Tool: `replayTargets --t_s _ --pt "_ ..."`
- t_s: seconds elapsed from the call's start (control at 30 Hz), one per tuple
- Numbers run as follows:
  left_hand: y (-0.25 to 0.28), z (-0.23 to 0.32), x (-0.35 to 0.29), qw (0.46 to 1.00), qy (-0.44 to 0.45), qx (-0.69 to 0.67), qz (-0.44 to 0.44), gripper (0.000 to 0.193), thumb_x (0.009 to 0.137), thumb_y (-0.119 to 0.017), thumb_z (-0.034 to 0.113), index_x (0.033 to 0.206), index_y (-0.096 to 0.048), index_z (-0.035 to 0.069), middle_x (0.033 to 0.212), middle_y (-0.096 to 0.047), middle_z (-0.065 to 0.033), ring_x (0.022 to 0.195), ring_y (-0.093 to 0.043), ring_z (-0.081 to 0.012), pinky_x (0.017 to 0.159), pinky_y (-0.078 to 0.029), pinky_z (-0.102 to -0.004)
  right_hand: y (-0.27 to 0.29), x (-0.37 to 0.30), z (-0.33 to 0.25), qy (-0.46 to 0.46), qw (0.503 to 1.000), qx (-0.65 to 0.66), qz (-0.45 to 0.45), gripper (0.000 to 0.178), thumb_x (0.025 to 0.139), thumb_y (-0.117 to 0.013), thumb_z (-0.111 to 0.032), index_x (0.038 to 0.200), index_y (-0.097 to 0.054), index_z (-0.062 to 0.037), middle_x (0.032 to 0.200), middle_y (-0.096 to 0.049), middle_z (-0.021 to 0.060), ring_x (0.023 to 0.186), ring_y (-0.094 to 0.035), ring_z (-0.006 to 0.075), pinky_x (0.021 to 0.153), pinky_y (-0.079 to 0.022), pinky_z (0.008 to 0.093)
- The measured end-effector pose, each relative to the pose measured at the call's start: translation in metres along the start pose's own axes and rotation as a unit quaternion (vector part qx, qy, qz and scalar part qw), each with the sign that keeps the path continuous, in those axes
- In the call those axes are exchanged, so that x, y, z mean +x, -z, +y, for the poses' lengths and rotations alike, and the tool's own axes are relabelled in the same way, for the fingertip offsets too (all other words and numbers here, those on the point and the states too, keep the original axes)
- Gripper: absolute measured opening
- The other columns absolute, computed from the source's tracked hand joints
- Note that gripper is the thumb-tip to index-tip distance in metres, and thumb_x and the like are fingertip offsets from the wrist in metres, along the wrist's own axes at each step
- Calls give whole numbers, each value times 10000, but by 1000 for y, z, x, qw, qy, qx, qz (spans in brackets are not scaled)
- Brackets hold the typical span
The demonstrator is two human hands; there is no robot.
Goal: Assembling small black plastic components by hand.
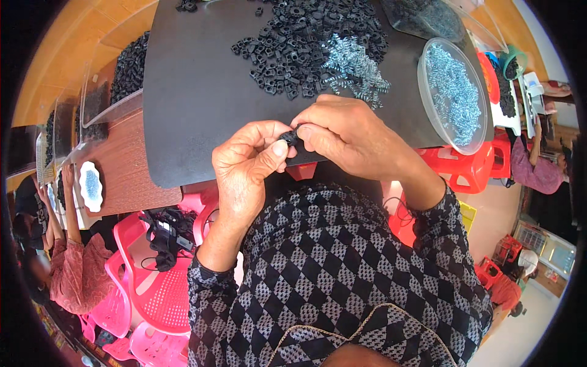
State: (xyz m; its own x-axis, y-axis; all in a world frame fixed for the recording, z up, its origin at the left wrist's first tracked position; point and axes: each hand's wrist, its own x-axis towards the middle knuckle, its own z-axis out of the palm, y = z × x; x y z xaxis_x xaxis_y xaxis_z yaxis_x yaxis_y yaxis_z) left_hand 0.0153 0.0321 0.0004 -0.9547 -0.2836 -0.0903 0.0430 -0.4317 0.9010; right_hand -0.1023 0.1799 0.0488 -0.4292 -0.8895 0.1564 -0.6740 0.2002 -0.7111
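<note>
While the left hand (247, 156) pinches a small black part (288, 139) over the surface's (202, 92) near edge, the right hand's (358, 137) grip pinches its far end; steady, gentle pressure seems best.

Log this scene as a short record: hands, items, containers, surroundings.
Left hand: pinching a small black part
Right hand: fingertips at that part; anything between them is hidden
Work surface: dark tabletop
Loose items: heap of black parts, with a pile of silvery coils against its right side
Container: round clear tub of coils, to the right
Surroundings: pink chairs lower left; red stool beneath the tub
</note>
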Motion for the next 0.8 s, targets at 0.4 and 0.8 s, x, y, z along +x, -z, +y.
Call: replayTargets --t_s 0.4,0.8 --pt "1 -2 -4 1000 -9 12 12 229 805 -703 64 978 -634 -71 813 -659 -102 656 -603 -137 560 -470 -220 -7 0 6 51 996 -35 -58 111 806 -553 -109 787 -552 1 676 -540 107 670 -525 295 608 -419 403" --pt "-3 -3 -9 994 -36 79 59 116 849 -618 -43 964 -633 -49 837 -636 -19 718 -558 -63 661 -469 -196 -30 -4 -4 77 979 -182 54 176 717 -638 -133 693 -495 -33 638 -553 130 643 -552 299 574 -444 409"
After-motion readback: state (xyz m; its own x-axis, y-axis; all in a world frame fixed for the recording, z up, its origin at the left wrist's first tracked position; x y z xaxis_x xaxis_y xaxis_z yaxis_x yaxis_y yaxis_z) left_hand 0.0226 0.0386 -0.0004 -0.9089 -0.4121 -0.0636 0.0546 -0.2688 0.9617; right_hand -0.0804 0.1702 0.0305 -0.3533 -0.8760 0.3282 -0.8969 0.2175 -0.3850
